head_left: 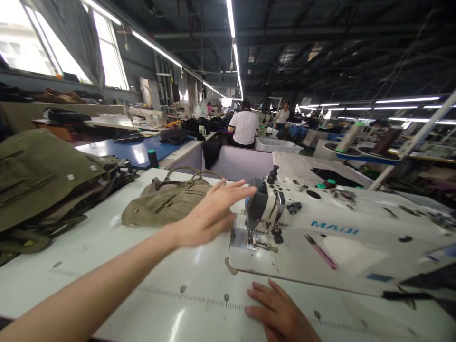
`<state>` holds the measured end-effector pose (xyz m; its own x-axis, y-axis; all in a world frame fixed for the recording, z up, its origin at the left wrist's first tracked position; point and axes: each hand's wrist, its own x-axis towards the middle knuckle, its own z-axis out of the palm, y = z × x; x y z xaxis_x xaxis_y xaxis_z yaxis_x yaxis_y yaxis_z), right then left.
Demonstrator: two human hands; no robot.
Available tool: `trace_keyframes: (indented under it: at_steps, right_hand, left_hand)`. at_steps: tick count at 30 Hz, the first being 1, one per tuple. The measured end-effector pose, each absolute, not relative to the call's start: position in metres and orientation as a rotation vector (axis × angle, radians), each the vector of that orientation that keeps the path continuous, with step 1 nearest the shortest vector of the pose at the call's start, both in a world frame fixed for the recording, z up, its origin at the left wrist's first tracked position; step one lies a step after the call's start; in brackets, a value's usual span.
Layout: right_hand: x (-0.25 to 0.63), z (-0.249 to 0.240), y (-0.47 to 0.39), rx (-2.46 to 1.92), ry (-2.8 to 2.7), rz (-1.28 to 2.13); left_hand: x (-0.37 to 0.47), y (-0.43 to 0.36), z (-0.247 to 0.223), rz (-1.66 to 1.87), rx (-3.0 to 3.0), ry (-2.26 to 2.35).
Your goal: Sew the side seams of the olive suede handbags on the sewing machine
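Note:
My left hand [208, 213] is stretched out in the air, fingers spread and empty, just left of the head of a white sewing machine [342, 221]. Partly hidden behind that hand, an olive-green handbag [153, 202] with looped handles lies on the white table [117, 289]. My right hand [278, 311] rests with loosely spread fingers on the tabletop near its printed ruler, in front of the machine bed. Nothing shows in it. Pink-handled thread snips [322, 251] lie on the machine bed under the arm.
A stack of olive fabric pieces [39, 180] covers the table's left side. Beyond it are a blue-topped table [135, 151] and a black thread spool [153, 158]. Thread cones [351, 135] stand at right. A person in a white shirt [245, 126] sits ahead, facing away.

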<state>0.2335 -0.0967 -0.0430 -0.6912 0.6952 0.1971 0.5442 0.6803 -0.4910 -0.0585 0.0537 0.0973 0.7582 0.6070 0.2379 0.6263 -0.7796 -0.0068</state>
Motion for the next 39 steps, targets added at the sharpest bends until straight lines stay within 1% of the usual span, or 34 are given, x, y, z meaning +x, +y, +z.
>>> trace_keyframes:
  at_steps: [3, 6, 11, 13, 16, 20, 24, 27, 30, 33, 35, 37, 39]
  right_hand:
    - [0.222, -0.041, -0.098, -1.031, -2.499, 0.464]
    - [0.192, -0.046, -0.097, -1.105, -2.338, 0.392]
    - [0.122, -0.048, -0.07, -1.186, -1.942, 0.479]
    - [0.102, -0.044, -0.046, -1.23, -1.773, 0.513]
    - [0.091, -0.037, -0.008, -1.432, -1.599, 0.589]
    - [0.102, -0.022, 0.01, -1.537, -1.699, 0.707]
    - [0.124, -0.002, -0.022, -1.517, -1.882, 0.833]
    - [0.139, 0.012, -0.057, -1.47, -2.022, 0.877]
    - [0.147, 0.023, -0.083, -1.439, -2.143, 0.933]
    - [0.148, 0.027, -0.094, -1.37, -2.048, 1.161]
    - [0.145, 0.024, -0.094, -1.378, -1.885, 1.213]
    - [0.141, 0.021, -0.093, -1.418, -1.781, 1.177]
    - [0.137, 0.019, -0.093, -1.426, -1.791, 1.146]
  left_hand:
    - [-0.058, 0.102, 0.087, -0.08, -2.837, -0.985]
    - [-0.055, 0.152, 0.073, 0.185, -2.841, -0.898]
    - [-0.034, 0.205, 0.063, 0.288, -2.866, -0.791]
    - [-0.026, 0.215, 0.063, 0.329, -2.847, -0.796]
    - [-0.016, 0.218, 0.065, 0.419, -2.815, -0.764]
    - [-0.019, 0.205, 0.083, 0.499, -2.778, -0.666]
    - [-0.048, 0.173, 0.126, 0.371, -2.681, -0.657]
    - [-0.074, 0.126, 0.152, 0.278, -2.618, -0.668]
    - [-0.092, 0.063, 0.155, 0.299, -2.578, -0.655]
    - [-0.103, 0.009, 0.148, 0.405, -2.503, -0.74]
    - [-0.109, -0.008, 0.153, 0.428, -2.43, -0.861]
    - [-0.114, -0.009, 0.17, 0.339, -2.353, -0.929]
    - [-0.118, -0.006, 0.189, 0.165, -2.279, -0.961]
